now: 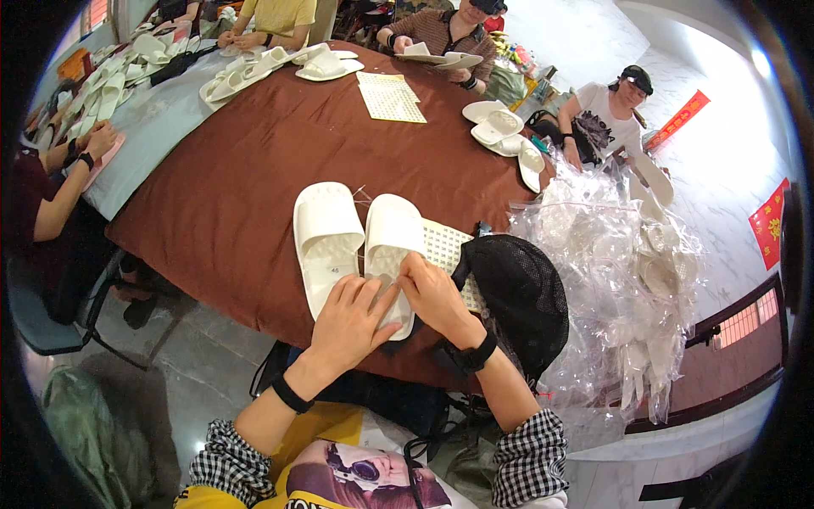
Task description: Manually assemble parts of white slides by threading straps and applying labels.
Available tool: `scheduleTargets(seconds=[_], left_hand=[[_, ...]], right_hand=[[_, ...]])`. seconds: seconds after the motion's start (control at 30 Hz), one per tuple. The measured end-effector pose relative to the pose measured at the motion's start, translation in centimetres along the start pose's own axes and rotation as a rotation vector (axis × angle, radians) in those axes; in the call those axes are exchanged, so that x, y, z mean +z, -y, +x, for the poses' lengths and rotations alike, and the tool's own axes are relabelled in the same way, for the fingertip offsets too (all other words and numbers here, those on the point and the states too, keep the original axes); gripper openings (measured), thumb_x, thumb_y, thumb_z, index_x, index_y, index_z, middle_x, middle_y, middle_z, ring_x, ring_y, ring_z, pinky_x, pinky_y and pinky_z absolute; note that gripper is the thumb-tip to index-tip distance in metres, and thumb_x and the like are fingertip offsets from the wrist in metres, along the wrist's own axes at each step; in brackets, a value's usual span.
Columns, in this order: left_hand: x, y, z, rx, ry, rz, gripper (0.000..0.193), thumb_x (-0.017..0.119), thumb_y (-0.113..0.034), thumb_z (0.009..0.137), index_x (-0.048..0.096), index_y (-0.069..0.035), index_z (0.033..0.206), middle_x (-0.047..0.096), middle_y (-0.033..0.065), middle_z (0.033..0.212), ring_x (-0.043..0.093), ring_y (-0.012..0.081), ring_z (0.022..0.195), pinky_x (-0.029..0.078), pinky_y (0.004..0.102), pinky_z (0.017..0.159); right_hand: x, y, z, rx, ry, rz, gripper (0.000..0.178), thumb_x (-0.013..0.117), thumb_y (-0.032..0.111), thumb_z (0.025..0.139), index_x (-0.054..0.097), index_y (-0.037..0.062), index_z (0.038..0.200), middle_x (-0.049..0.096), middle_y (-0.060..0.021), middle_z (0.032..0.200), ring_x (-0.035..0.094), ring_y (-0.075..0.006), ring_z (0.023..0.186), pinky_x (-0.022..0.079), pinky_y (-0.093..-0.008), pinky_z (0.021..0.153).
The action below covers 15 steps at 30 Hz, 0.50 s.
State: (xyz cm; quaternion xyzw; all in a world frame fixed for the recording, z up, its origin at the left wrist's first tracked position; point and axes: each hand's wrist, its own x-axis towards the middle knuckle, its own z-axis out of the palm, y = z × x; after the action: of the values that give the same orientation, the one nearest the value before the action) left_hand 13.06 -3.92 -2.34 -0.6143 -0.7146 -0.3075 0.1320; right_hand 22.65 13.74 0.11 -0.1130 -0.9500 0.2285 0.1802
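Spreading wide, fingers of left hand (349,321) lie across left slipper (329,227) and onto right slipper (394,222); right hand (439,297) at right slipper, fingers bunched narrow near strap edge; cannot tell whether anything pinched; both white slippers side by side on brown cloth (246,199), toes toward 12 o'clock; relative to them: marked sheet (443,246) beside at 3 o'clock; black mesh cap (521,293) partly over it, between 3 and 4; clear plastic bags (585,222) farther, 3; more slippers (498,127) between 1 and 2.
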Motion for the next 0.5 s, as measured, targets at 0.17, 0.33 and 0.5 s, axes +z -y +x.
scheduleTargets(seconds=[0.17,0.33,0.5], left_hand=[[0.1,0.0,-0.1,-0.002,0.044,0.031,0.069,0.075,-0.046,0.081,0.055,-0.009,0.136,0.051,0.0119,0.122,0.047,0.0330,0.117,0.038,0.0471,0.108],[-0.4,0.3,-0.1,0.008,0.059,-0.031,0.076,0.075,-0.052,0.078,0.055,-0.009,0.137,0.051,0.0123,0.121,0.047,0.0333,0.116,0.037,0.0469,0.108],[-0.1,1.1,0.5,-0.008,0.032,-0.030,0.074,0.079,-0.054,0.072,0.063,-0.011,0.130,0.055,0.0115,0.126,0.050,0.0334,0.118,0.036,0.0485,0.110]], right_hand=[[-3.0,1.8,0.2,0.089,0.166,0.131,0.011,0.059,0.010,0.094,0.061,-0.0011,0.096,0.067,-0.0242,0.089,0.064,-0.0452,0.085,0.052,-0.0490,0.073],[-6.4,3.0,3.1,0.002,0.224,0.121,0.016,0.063,0.014,0.093,0.066,-0.0005,0.095,0.068,-0.0231,0.082,0.067,-0.0417,0.079,0.053,-0.0458,0.071],[-9.0,1.4,8.5,0.060,0.141,0.262,0.018,0.063,0.013,0.094,0.066,-0.0043,0.096,0.070,-0.0182,0.080,0.071,-0.0241,0.071,0.054,-0.0359,0.064]])
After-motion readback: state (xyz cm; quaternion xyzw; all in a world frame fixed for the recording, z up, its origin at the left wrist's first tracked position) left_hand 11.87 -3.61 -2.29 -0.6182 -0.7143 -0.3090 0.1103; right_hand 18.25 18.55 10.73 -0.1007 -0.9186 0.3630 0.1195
